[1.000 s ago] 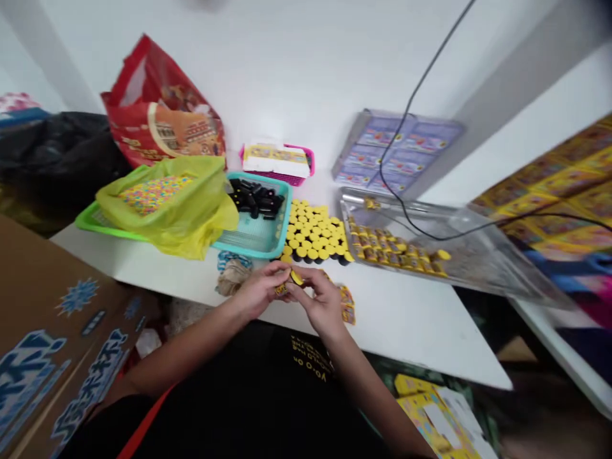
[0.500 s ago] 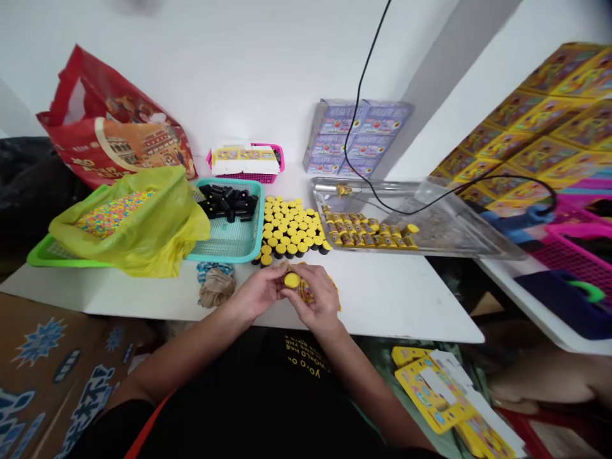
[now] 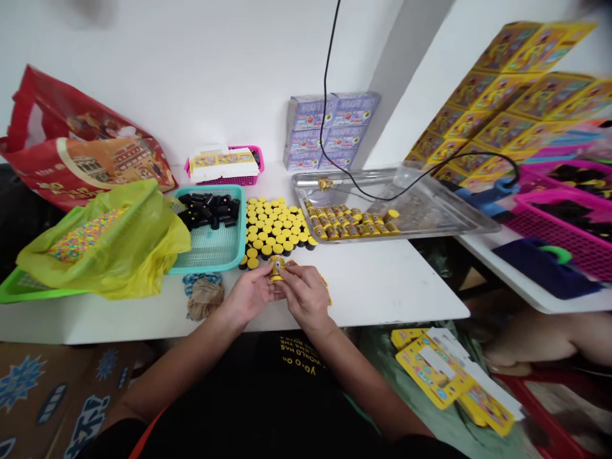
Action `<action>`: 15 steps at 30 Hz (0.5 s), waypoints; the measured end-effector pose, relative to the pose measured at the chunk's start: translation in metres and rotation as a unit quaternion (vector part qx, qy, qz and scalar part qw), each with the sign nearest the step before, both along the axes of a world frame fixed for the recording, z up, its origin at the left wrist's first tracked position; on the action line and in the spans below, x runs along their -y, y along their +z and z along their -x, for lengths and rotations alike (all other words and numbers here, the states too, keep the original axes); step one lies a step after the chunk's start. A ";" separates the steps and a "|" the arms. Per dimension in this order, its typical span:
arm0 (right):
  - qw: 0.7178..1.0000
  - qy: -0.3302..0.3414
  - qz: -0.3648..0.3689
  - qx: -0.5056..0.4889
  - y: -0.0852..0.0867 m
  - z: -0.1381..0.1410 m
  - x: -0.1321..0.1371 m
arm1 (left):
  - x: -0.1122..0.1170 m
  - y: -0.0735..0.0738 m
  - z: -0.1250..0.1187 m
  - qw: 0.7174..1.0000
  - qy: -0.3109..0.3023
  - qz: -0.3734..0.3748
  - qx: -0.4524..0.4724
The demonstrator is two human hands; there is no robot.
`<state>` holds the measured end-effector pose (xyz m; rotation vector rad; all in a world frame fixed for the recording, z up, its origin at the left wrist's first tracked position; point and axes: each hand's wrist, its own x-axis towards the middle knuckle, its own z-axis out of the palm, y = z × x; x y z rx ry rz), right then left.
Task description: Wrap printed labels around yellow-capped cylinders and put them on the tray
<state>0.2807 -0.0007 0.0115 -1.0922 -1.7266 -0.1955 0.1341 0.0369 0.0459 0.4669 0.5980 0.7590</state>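
Several containers in our head view: a turquoise basket (image 3: 208, 252) of black pieces (image 3: 213, 210), a yellow bag (image 3: 138, 255) of multicoloured beads (image 3: 86, 236), a metal tray (image 3: 430, 207) with rows of labelled cylinders (image 3: 344, 223). On our white table (image 3: 382, 280), yellow-capped black pots (image 3: 277, 226) cluster beside the basket; purple boxes (image 3: 329, 131) stacked behind, black cable (image 3: 326, 83) hanging. Our left hand (image 3: 251, 293) and right hand (image 3: 306, 293), fingers curled, together pinch one small yellow-labelled pot (image 3: 276, 268) above the table, just nearer us than the cluster.

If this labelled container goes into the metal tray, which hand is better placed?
Right hand, probably: it and the left hand both touch the container, but it sits nearer the metal tray.
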 end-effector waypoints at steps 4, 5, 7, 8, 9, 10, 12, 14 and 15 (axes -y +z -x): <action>1.000 0.017 -0.013 0.007 0.003 0.000 0.000 | 0.001 -0.002 -0.005 0.999 0.009 -0.027 -0.014; 1.000 0.019 -0.008 -0.005 0.002 0.000 0.001 | 0.002 -0.003 -0.006 0.999 0.012 -0.032 -0.017; 0.999 0.021 0.005 -0.026 0.001 0.001 0.001 | 0.006 -0.004 -0.008 0.999 0.019 -0.036 -0.015; 0.999 0.024 0.010 -0.030 0.000 0.002 0.001 | 0.008 -0.004 -0.009 0.999 0.026 -0.036 -0.013; 0.999 0.030 0.013 -0.031 -0.001 0.002 0.001 | 0.011 -0.004 -0.009 0.999 0.033 -0.035 -0.012; 0.999 0.036 0.015 -0.031 -0.003 0.002 0.001 | 0.013 -0.005 -0.009 0.999 0.040 -0.034 -0.012; 0.998 0.049 0.011 -0.029 -0.004 0.003 0.001 | 0.017 -0.006 -0.009 0.998 0.050 -0.030 -0.020; 0.998 0.056 0.000 -0.024 -0.005 0.002 0.002 | 0.020 -0.009 -0.007 0.997 0.060 -0.025 -0.036; 0.998 0.056 -0.005 -0.017 -0.006 0.002 0.002 | 0.020 -0.010 -0.007 0.997 0.062 -0.021 -0.045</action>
